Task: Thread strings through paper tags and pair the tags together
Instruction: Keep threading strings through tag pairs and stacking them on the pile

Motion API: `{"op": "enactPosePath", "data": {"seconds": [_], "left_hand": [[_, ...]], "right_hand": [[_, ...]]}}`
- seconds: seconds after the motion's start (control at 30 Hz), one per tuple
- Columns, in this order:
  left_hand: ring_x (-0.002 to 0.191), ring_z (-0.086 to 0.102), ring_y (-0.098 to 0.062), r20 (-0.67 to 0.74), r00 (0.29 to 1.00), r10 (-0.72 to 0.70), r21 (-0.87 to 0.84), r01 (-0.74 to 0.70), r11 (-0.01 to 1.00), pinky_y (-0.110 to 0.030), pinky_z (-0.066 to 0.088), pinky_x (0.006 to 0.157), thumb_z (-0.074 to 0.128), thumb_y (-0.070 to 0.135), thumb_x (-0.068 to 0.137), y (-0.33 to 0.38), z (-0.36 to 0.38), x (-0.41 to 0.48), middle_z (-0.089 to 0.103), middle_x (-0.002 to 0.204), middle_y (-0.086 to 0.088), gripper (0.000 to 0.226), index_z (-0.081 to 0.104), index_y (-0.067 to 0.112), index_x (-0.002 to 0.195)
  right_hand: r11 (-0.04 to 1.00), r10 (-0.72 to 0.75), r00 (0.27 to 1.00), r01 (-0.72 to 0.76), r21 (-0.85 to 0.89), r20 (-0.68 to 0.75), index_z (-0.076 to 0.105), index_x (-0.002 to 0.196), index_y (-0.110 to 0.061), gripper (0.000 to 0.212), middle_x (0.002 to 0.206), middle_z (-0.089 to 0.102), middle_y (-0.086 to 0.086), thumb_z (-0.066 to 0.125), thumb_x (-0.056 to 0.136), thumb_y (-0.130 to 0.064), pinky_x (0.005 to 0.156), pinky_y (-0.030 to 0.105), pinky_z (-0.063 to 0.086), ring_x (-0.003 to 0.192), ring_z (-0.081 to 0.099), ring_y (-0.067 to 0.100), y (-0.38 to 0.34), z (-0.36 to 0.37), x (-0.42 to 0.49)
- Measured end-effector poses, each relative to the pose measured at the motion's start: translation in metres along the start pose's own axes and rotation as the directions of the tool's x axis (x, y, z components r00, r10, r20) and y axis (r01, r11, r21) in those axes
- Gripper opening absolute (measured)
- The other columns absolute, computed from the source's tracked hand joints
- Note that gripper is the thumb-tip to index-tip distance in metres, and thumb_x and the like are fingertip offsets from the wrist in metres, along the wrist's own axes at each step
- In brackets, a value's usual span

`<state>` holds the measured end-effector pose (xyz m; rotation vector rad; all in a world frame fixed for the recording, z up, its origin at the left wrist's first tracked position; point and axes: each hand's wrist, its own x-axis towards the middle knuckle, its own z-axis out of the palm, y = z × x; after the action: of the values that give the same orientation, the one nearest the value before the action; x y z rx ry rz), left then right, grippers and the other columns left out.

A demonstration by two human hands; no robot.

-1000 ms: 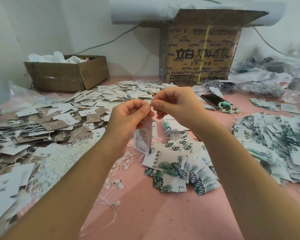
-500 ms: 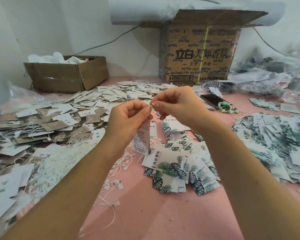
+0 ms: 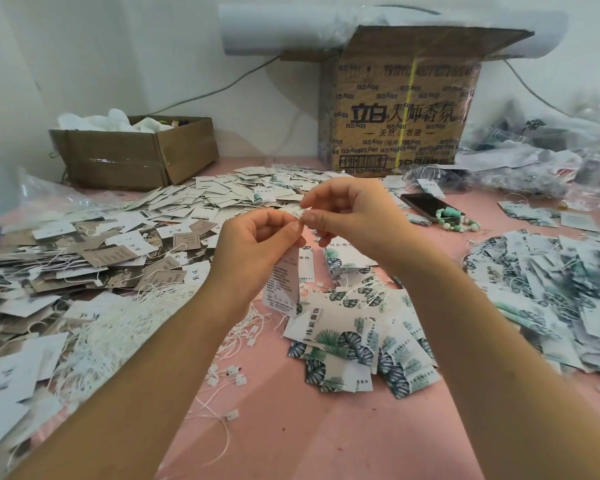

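Pink covers the counter (image 3: 309, 438) that fills my feed from edge to edge. At 1 o'clock a tall carton (image 3: 402, 116) printed with dark characters stands against the wall, its top flap lifted. From 8 to 11 o'clock a wide heap of white and brown tags (image 3: 84, 244) lies scattered flat, many overlapping. At 3 o'clock a second heap of leaf-print tags (image 3: 551, 296) runs to the right edge of view. At 10 o'clock a low carton (image 3: 136, 157) sits behind the white heap with pale wrapping inside. At 8 o'clock a thick bundle of white strings (image 3: 118, 323) lies just beside that heap, with loose strands trailing toward the middle of the counter. At 5 o'clock a smaller pile of leaf-print tags (image 3: 357, 344) is fanned out on the pink surface.

I see both forearms coming in from the bottom and meeting at the centre. The left hand (image 3: 253, 247) has its fingers curled, with thumb and forefinger pinching the top of the paper tags (image 3: 284, 282), which hang down from it above the counter. The right hand (image 3: 354, 216) is curled too, thumb and forefinger pressed together at that same top edge, touching the left thumb tip. Whether a string lies in that pinch I cannot tell.

At 2 o'clock a dark phone (image 3: 425, 204) lies flat, a green bead bracelet (image 3: 454, 221) touching its near end.
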<state>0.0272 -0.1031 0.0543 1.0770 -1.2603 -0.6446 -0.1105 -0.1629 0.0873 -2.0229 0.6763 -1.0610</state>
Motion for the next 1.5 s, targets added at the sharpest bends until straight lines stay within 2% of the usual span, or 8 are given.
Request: {"op": "enactPosePath", "data": {"seconds": [0.37, 0.73, 0.93, 1.1, 1.17, 1.23, 1.37, 1.5], "left_hand": [[0.061, 0.061, -0.002, -0.020, 0.998, 0.056, -0.006, -0.056, 0.998, -0.015, 0.048, 0.056, 0.069, 0.021, 0.069, 0.000, -0.002, 0.001, 0.068, 0.065, 0.009, 0.006, 0.065, 0.022, 0.074], [0.055, 0.057, 0.000, -0.025, 0.999, 0.043, -0.003, -0.043, 0.999, -0.014, 0.047, 0.052, 0.066, 0.039, 0.065, 0.000, -0.003, 0.002, 0.064, 0.064, 0.016, 0.024, 0.060, 0.020, 0.080], [0.086, 0.061, -0.019, -0.055, 0.997, -0.054, 0.078, 0.058, 0.995, -0.022, 0.048, 0.060, 0.058, 0.059, 0.060, -0.011, -0.005, 0.005, 0.059, 0.103, 0.005, 0.041, 0.052, 0.032, 0.091], [0.107, 0.058, -0.035, -0.042, 0.994, -0.099, 0.158, 0.104, 0.982, -0.049, 0.052, 0.085, 0.051, 0.073, 0.053, -0.019, -0.003, 0.005, 0.045, 0.125, -0.008, 0.065, 0.041, 0.034, 0.104], [0.099, 0.062, -0.020, -0.011, 0.999, -0.048, 0.233, 0.049, 0.971, -0.041, 0.053, 0.084, 0.049, 0.075, 0.052, -0.021, -0.002, 0.004, 0.037, 0.126, -0.006, 0.068, 0.035, 0.037, 0.107], [0.082, 0.058, 0.001, 0.032, 0.999, 0.025, 0.350, -0.035, 0.936, -0.016, 0.050, 0.070, 0.050, 0.075, 0.051, -0.022, -0.001, 0.000, 0.029, 0.122, 0.001, 0.074, 0.028, 0.041, 0.113], [0.103, 0.045, -0.010, 0.085, 0.993, 0.079, 0.533, -0.112, 0.839, -0.022, 0.041, 0.080, 0.075, 0.053, 0.064, -0.036, 0.002, -0.005, 0.019, 0.117, 0.010, 0.083, 0.022, 0.039, 0.126], [0.079, 0.053, 0.012, 0.058, 0.993, 0.105, 0.478, -0.120, 0.870, -0.015, 0.042, 0.061, 0.069, 0.015, 0.082, -0.039, 0.002, -0.002, 0.045, 0.102, 0.015, 0.058, 0.032, 0.036, 0.121]], "right_hand": [[0.974, 0.018, 0.999, -0.024, 0.226, 0.029, 0.065, 0.073, -0.007, 0.013, 0.055, 0.062, -0.002, 0.064, 0.079, 0.005, 0.052, 0.021, 0.051, 0.050, 0.056, 0.008, 0.002, 0.007, -0.001], [0.827, 0.057, 0.981, -0.151, 0.542, 0.185, 0.058, 0.081, -0.003, 0.014, 0.061, 0.063, 0.000, 0.050, 0.085, 0.008, 0.057, 0.019, 0.053, 0.054, 0.059, 0.009, -0.001, 0.008, -0.003], [0.852, 0.086, 0.988, -0.139, 0.504, 0.127, 0.054, 0.077, -0.003, 0.014, 0.064, 0.057, 0.005, 0.051, 0.085, 0.008, 0.058, 0.020, 0.054, 0.055, 0.057, 0.008, 0.001, 0.014, -0.003], [0.874, 0.106, 0.992, -0.122, 0.469, 0.061, 0.057, 0.077, -0.003, 0.013, 0.060, 0.061, 0.003, 0.056, 0.083, 0.008, 0.056, 0.020, 0.052, 0.054, 0.058, 0.011, 0.002, 0.015, -0.001], [0.885, 0.110, 0.994, -0.104, 0.453, 0.012, 0.058, 0.077, -0.003, 0.012, 0.061, 0.060, 0.004, 0.058, 0.083, 0.008, 0.057, 0.021, 0.052, 0.054, 0.057, 0.012, 0.002, 0.014, -0.001], [0.889, 0.106, 0.993, -0.074, 0.453, -0.045, 0.058, 0.077, -0.003, 0.012, 0.062, 0.059, 0.005, 0.058, 0.083, 0.007, 0.056, 0.021, 0.051, 0.054, 0.056, 0.012, 0.001, 0.013, 0.000], [0.854, 0.090, 0.991, -0.026, 0.519, -0.099, 0.057, 0.079, -0.004, 0.014, 0.061, 0.059, 0.003, 0.058, 0.083, 0.009, 0.056, 0.022, 0.051, 0.054, 0.056, 0.011, -0.001, 0.011, 0.001], [0.843, 0.044, 0.996, 0.005, 0.538, -0.080, 0.059, 0.080, -0.007, 0.016, 0.063, 0.060, 0.003, 0.056, 0.084, 0.008, 0.059, 0.023, 0.052, 0.057, 0.057, 0.011, -0.004, 0.010, 0.001]]}}
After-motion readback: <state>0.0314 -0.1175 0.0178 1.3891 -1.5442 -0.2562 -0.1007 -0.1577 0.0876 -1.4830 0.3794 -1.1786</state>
